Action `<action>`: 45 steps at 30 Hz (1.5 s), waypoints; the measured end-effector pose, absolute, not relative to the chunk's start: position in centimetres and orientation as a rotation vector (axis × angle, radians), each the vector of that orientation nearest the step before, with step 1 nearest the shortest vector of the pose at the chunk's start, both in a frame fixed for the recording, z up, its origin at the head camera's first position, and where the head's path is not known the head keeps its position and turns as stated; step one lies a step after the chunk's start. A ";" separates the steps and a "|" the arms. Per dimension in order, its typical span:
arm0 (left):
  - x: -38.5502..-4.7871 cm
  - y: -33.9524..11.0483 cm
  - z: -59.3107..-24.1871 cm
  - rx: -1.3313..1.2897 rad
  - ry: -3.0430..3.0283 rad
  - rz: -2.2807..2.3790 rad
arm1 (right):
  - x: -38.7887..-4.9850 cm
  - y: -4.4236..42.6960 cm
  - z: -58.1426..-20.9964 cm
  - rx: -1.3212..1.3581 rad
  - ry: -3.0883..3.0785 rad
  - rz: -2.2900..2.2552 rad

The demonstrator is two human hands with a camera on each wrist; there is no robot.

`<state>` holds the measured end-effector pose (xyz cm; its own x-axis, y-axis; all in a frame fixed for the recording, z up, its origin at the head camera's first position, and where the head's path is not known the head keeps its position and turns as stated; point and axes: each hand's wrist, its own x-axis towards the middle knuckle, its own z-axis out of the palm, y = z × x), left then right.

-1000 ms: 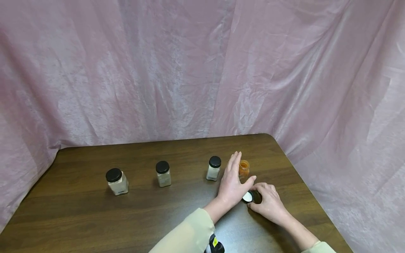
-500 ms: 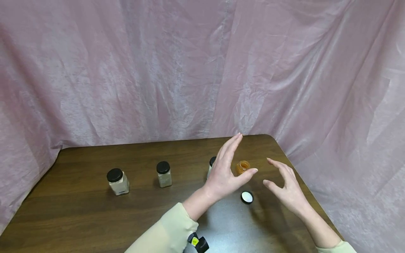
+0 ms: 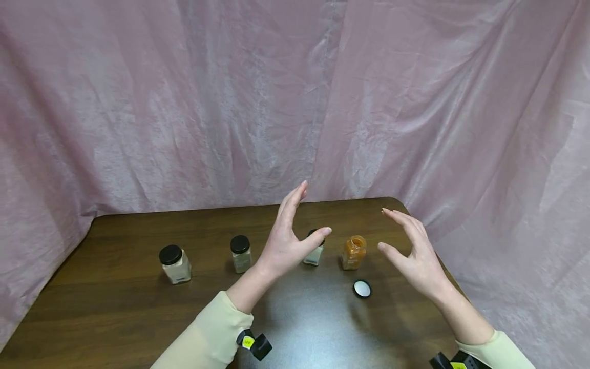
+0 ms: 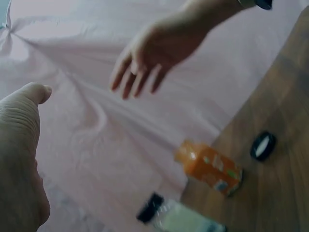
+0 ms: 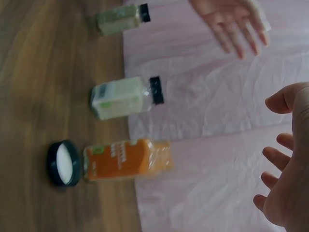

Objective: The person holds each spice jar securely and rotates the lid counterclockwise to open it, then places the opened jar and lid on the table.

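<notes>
An uncapped jar of orange powder (image 3: 354, 253) stands upright on the table between the two hands. In front of it lies its black lid (image 3: 362, 288), white inner face up. My left hand (image 3: 286, 248) is raised with fingers extended and thumb apart, holding nothing; it partly covers a black-capped jar of pale contents (image 3: 314, 254). To the right of the orange jar hovers my right hand (image 3: 417, 256), its fingers spread from the thumb and nothing in it. The right wrist view shows the orange jar (image 5: 120, 160) beside the upturned lid (image 5: 64, 163), both apart from the hand.
Further left on the wooden table (image 3: 115, 318) stand two more black-capped jars, one pale jar (image 3: 240, 254) and another pale jar (image 3: 176, 265) at the far left. A pink curtain (image 3: 221, 102) hangs behind the table's back edge.
The right hand has let go of the black lid, leaving it on the table, and moved up and right. The left hand has drawn away leftward from the orange jar.
</notes>
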<state>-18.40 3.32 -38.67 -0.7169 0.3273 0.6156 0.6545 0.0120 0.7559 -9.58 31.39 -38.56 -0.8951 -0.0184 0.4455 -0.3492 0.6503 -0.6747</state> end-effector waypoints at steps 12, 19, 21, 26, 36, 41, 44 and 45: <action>-19.3 1.2 -44.6 -0.899 -2.396 -1.845 | -12.4 28.2 -37.9 0.396 -2.487 1.166; -19.9 1.2 -48.7 -0.803 -2.589 -1.856 | -14.1 27.0 -38.9 0.440 -2.565 1.120; -20.0 1.4 -49.6 -0.773 -2.647 -1.835 | -14.4 26.7 -39.3 0.442 -2.605 1.114; -20.2 2.2 -50.9 -0.781 -2.708 -1.805 | -15.1 26.0 -40.3 0.448 -2.701 1.033; -21.4 3.4 -51.1 -0.842 -2.717 -1.791 | -16.4 24.6 -41.6 0.480 -2.817 0.709; -21.8 3.4 -51.0 -0.868 -2.703 -1.781 | -16.7 24.2 -42.1 0.474 -2.871 0.598; -22.0 3.4 -51.2 -0.881 -2.703 -1.779 | -16.8 24.1 -42.2 0.467 -2.880 0.591; -22.0 3.4 -51.2 -0.883 -2.709 -1.778 | -16.8 24.0 -42.2 0.466 -2.881 0.595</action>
<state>-22.01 3.39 -51.21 -0.8399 0.5330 0.1020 0.3057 0.3094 0.9005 -16.78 24.04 -42.22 -0.9380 -0.2685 0.2192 -0.3333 0.8721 -0.3583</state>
